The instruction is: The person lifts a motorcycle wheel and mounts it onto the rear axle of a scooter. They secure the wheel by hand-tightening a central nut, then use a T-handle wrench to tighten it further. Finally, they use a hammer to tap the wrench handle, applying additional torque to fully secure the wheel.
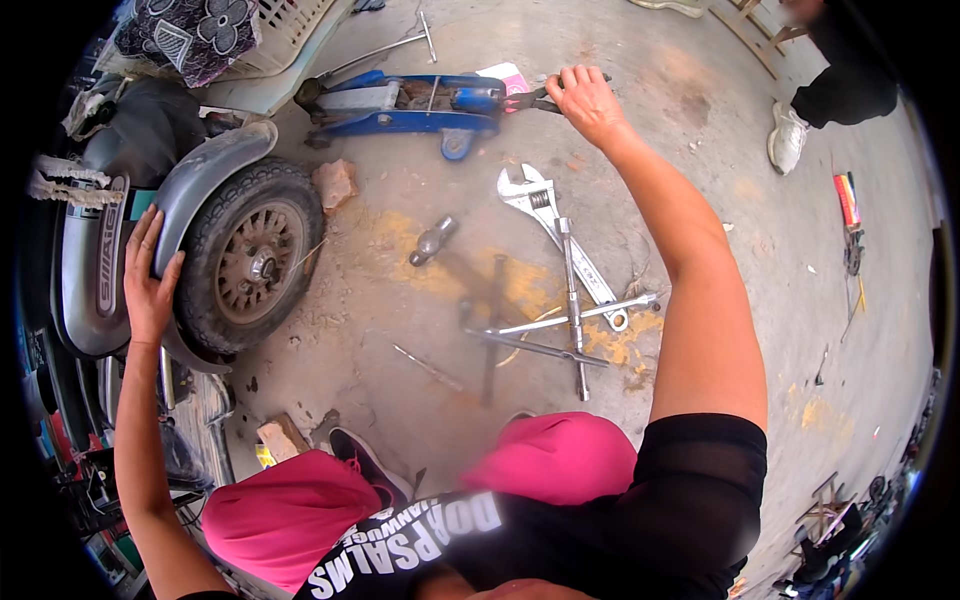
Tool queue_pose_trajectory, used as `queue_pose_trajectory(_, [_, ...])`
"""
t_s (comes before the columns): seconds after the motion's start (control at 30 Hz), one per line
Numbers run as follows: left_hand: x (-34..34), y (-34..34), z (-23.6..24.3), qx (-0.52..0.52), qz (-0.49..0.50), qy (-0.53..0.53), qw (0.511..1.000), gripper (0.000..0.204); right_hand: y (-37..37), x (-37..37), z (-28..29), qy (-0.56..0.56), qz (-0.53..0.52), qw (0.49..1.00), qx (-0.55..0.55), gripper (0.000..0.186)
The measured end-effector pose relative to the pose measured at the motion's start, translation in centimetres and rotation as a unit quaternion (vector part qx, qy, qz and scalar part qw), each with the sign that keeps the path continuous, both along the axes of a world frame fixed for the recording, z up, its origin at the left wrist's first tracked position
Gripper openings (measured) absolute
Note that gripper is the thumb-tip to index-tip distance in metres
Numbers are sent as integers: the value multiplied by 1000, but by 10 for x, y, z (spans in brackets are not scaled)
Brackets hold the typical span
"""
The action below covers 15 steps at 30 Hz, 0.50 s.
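My left hand [152, 270] lies with its fingers stretched along the edge of a grey fender [212, 180], above a spoked wheel with a black tyre [205, 290]. At the far middle, my right hand [592, 105] is closed around a dark tool [540, 103], whose kind I cannot make out. Reddish parts show beside that tool, at the end of a blue floor jack [400, 122]. Nearer to me on the floor lie a large adjustable wrench [575, 250] and a cross-shaped lug wrench [573, 295].
A hammer head [433, 240], a thin rod [428, 367] and a broken brick [335, 185] lie on the concrete. A white crate [290, 35] stands far left. Another person's shoe [788, 138] is at far right, near a red-and-yellow package [847, 200].
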<state>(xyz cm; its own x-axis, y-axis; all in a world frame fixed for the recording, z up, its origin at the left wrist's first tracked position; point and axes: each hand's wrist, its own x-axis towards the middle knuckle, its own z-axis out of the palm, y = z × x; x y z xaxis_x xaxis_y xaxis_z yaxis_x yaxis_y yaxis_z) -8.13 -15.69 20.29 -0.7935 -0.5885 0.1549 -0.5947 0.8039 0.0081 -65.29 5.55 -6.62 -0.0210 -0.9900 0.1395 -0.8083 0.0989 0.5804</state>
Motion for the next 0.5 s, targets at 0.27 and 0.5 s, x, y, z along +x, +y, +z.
queue_pose_trajectory(0.27, [-5, 3, 2, -14, -11, 4, 1000, 56, 45, -33, 2, -32, -27, 999, 7, 35])
queue_pose_trajectory(0.5, [-1, 0, 2, -10, 4, 3, 1000, 56, 96, -41, 10, -50, -74, 996, 21, 35])
